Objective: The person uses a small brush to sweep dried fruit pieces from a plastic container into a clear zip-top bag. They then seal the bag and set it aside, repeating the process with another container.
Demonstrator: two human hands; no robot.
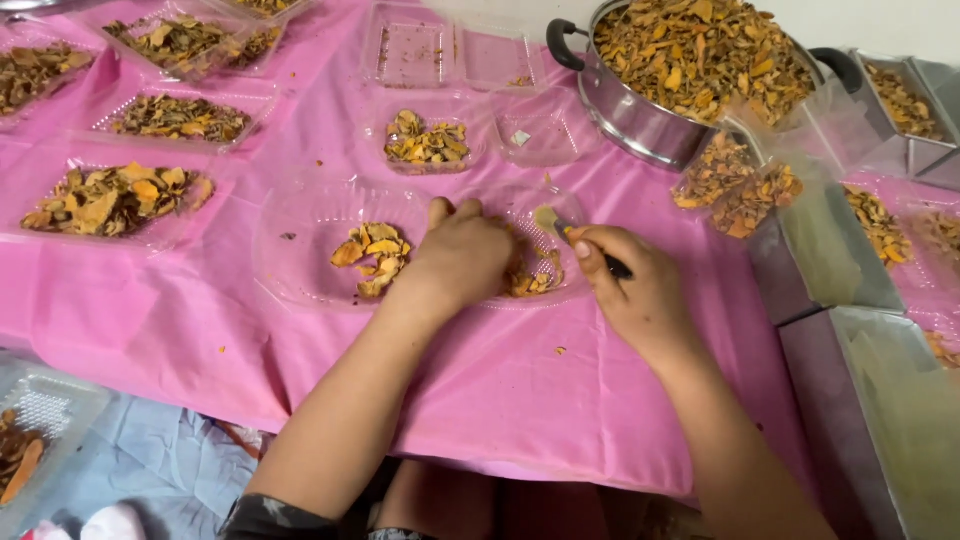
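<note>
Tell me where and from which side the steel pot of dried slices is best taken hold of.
Grip the steel pot by its two black loop handles, one at the left rim, one at the right, with a hand coming in from each side. It is heaped full of dried slices, so a one-sided hold would likely tip it.

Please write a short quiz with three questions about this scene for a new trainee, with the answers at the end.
1. True or false: the right hand holds a small brush with a dark handle.
2. What is the left hand resting on?
A) the steel pot
B) the open clear plastic clamshell container
C) the grey metal box
3. What fills the round steel pot with black handles?

Key
1. True.
2. B; the hand lies at its middle hinge, between two small piles of dried yellow-orange slices.
3. Dried yellow-orange slices, heaped to the rim.
</note>
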